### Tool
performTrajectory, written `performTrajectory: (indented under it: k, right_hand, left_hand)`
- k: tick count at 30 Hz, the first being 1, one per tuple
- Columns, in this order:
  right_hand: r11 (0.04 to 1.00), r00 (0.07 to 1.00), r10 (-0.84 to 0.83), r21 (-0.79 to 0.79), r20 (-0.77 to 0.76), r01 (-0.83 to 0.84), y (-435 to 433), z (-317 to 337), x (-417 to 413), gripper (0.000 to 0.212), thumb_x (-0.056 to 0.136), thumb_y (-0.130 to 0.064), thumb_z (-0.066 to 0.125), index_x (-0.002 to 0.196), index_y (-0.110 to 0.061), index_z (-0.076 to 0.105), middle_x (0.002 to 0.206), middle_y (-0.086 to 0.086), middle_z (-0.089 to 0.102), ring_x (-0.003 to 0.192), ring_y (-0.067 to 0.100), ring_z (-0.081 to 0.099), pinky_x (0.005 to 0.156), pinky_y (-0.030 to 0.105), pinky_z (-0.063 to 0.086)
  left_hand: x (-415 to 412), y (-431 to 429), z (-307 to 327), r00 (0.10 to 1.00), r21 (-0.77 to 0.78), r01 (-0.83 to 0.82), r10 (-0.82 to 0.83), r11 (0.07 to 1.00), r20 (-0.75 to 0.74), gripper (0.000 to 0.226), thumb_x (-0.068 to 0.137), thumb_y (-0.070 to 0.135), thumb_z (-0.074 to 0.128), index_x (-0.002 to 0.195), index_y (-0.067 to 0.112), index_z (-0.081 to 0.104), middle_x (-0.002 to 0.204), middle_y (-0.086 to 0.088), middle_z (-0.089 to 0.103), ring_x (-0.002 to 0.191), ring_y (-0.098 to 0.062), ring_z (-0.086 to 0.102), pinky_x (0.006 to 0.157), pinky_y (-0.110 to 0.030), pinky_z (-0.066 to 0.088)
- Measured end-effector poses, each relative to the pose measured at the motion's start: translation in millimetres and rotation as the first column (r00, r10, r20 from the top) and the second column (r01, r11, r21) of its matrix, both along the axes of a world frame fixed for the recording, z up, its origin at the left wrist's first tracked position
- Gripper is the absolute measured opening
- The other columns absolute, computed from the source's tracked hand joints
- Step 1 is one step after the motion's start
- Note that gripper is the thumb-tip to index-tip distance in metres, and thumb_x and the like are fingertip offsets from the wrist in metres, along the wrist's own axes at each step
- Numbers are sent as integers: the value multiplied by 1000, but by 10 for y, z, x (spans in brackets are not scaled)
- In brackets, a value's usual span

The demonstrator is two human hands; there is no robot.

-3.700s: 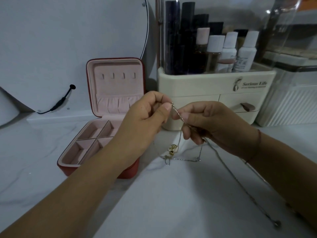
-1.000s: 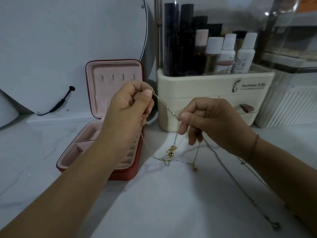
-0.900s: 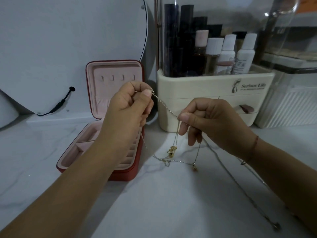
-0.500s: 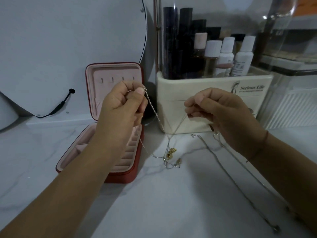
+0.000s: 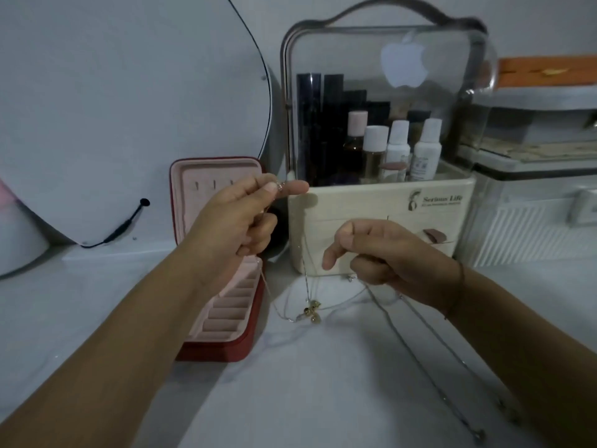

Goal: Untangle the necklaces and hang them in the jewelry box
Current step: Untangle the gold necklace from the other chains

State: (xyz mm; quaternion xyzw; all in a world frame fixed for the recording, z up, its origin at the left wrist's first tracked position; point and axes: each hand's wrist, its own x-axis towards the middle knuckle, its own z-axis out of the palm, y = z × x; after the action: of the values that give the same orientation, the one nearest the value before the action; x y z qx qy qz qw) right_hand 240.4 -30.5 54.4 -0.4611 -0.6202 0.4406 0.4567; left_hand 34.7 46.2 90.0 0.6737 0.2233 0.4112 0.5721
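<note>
The necklaces (image 5: pixel 309 308) lie mostly on the pale marbled worktop (image 5: pixel 323 392), just to the right of the open red jewelry box (image 5: pixel 226 353). Their fine chains cross at a small bunch of gold pendants (image 5: pixel 314 317). One strand rises from that bunch to the left hand (image 5: pixel 239 221), which pinches a chain end between thumb and forefinger in front of the box's upright lid, close to the row of hooks (image 5: pixel 213 184). The right hand (image 5: pixel 381 253) hovers lower, in front of the cream cosmetics organiser (image 5: pixel 371 215), with its fingers curled. Chains trail out from beneath it, but whether it actually grips one cannot be told. A long silver chain (image 5: pixel 478 434) runs away from it across the worktop toward the near right. These chains look very light, limp and slippery, and thin enough to kink or snap if yanked, so a hard pull would probably tighten the tangle. The safest hold is likely a fingertip pinch at the clasp end, lifting one strand while the pendants' weight draws it clear.
</note>
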Motion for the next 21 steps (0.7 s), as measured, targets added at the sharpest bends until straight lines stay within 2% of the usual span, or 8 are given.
performTrajectory:
  k: [3, 4, 6, 8, 9, 11, 17, 21]
  right_hand:
    - [981, 985, 171, -89, -13, -172, -7, 55, 19, 15, 96, -10, 46, 90, 0, 56, 96, 12, 71, 42, 5, 22, 40, 16, 19]
    - [972, 977, 213, -107, 10, -211, -22, 90, 10, 14, 96, -7, 46, 91, 0, 56, 88, 6, 71, 42, 4, 25, 41, 16, 21]
    - [967, 963, 239, -118, 125, -225, -68, 154, -12, 12, 97, -3, 46, 94, 2, 57, 71, -8, 67, 47, 5, 33, 46, 16, 27]
    - [969, 941, 237, -123, 240, -213, -124, 196, -44, 10, 94, -6, 53, 91, -3, 62, 69, -10, 64, 55, 8, 40, 54, 20, 33]
    - [969, 927, 237, -134, 290, -206, -155, 208, -64, 10, 93, -9, 56, 88, -8, 65, 71, -9, 63, 59, 10, 43, 57, 21, 35]
    - [971, 898, 227, -159, 376, -178, -207, 210, -98, 9, 92, -10, 60, 87, -11, 67, 72, -2, 61, 62, 11, 46, 60, 20, 39]
    - [975, 853, 182, -204, 490, -91, -407, 112, -167, 13, 91, -18, 63, 95, -6, 68, 69, -4, 59, 62, 7, 50, 61, 20, 43]
    - [984, 901, 127, -166, 414, -62, -549, 70, -165, 13, 91, -22, 63, 95, -10, 68, 67, -5, 57, 60, 8, 47, 58, 20, 40]
  left_hand:
    - [-21, 60, 223, 996, 47, 70, -67, 996, -63, 27, 100, 14, 41, 106, 14, 67, 84, -14, 57, 42, -6, 23, 38, -16, 22]
    - [-32, 66, 316, 992, 65, 95, -90, 993, -87, 27, 100, 14, 40, 113, 11, 64, 66, -9, 47, 43, -6, 23, 38, -16, 23]
    - [-43, 66, 514, 986, 95, 129, -117, 987, -120, 30, 99, 14, 40, 121, 5, 58, 57, 2, 43, 45, -5, 23, 39, -16, 23]
    - [-48, 51, 711, 986, 119, 138, -126, 983, -107, 27, 99, 14, 40, 115, 5, 60, 90, -11, 65, 48, -5, 25, 40, -16, 22]
    - [-52, 41, 804, 988, 121, 135, -125, 983, -88, 25, 98, 13, 41, 111, 6, 61, 116, -15, 64, 48, -5, 26, 40, -16, 21]
    - [-62, 24, 973, 991, 110, 129, -123, 986, -59, 21, 97, 15, 42, 104, 8, 61, 138, -15, 52, 49, -4, 27, 40, -15, 22]
    - [-128, 53, 1317, 994, 51, 96, -98, 994, 44, 17, 97, 16, 44, 83, 16, 53, 125, -6, 59, 46, -4, 27, 38, -13, 25]
    - [-203, 103, 1340, 998, 30, 53, -54, 998, 39, 16, 98, 15, 44, 83, 16, 51, 124, -7, 58, 44, -4, 28, 37, -14, 27]
